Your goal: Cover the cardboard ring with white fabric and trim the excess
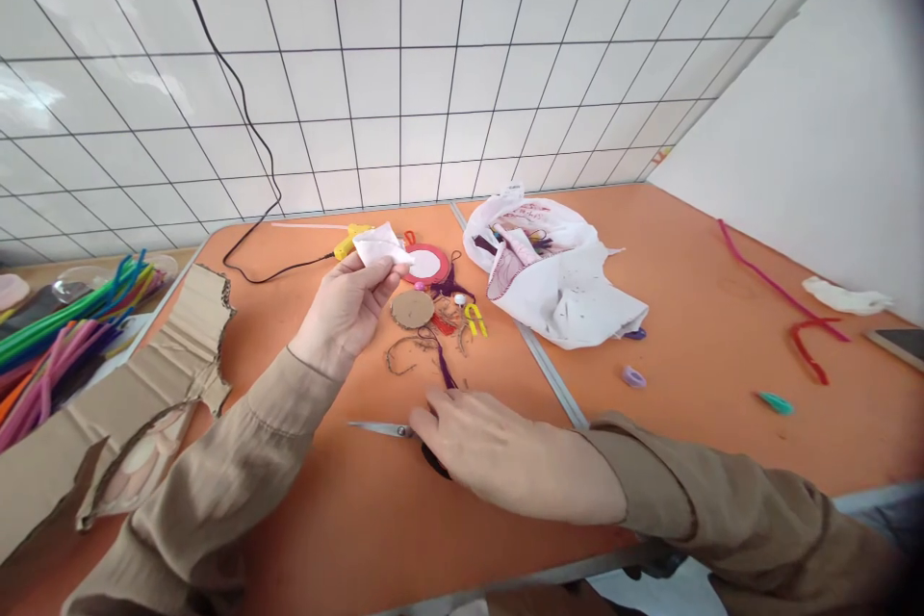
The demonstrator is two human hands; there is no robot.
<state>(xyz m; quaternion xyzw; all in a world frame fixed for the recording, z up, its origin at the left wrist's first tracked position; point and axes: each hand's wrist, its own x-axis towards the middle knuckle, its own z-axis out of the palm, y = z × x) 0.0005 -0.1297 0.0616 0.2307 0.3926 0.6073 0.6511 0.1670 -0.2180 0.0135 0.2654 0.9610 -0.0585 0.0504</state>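
Observation:
My left hand (353,308) is raised over the table and pinches a small folded white piece (379,245), cloth or paper, I cannot tell which. Down at the table, my right hand (476,448) is curled over the handles of a pair of scissors (382,427). Their blades point left, and the dark handles are mostly hidden under my fingers. Between and beyond my hands lie a round cardboard disc (412,310), a red ring with a white centre (433,262), purple tassels (446,366), brown twine (398,356) and a yellow U-shaped piece (474,318).
A yellow glue gun (350,243) with a black cord lies behind my left hand. An open white plastic bag (570,298) with scraps sits at the back. Torn cardboard (166,346) and colourful pipe cleaners (64,337) are at left. Red pipe cleaners (805,346) lie at right.

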